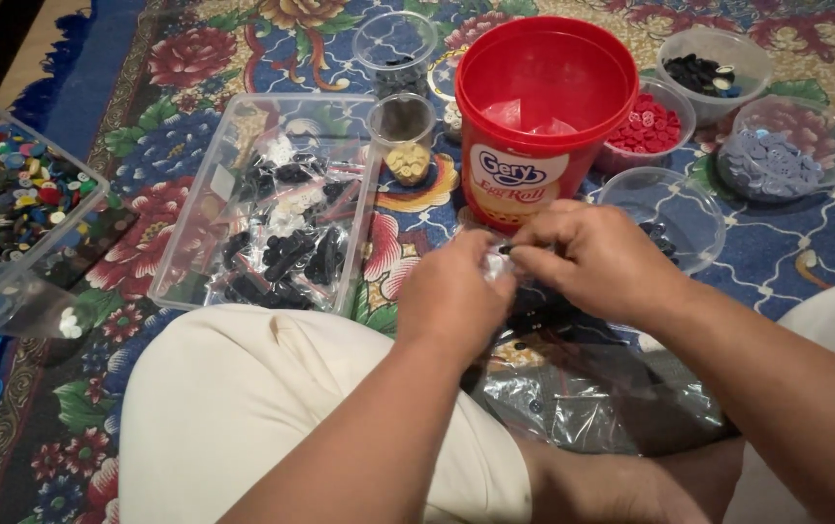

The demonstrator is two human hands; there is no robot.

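My left hand point(451, 296) grips a small clear plastic bag point(491, 267) in front of my lap. My right hand point(592, 257) pinches a small black button point(505, 249) at the bag's mouth, fingertips meeting those of the left hand. Below my hands lies a heap of empty clear bags point(583, 398) with loose black buttons on it. A clear rectangular tray point(212, 194) to the left holds several small bags filled with black buttons.
A red bucket point(544, 107) stands just beyond my hands. Clear tubs around it hold red buttons point(646, 126), grey buttons point(772, 165), black buttons point(699, 73) and yellowish buttons point(408, 160). A tub of mixed coloured buttons point(10, 199) sits at far left on the flowered carpet.
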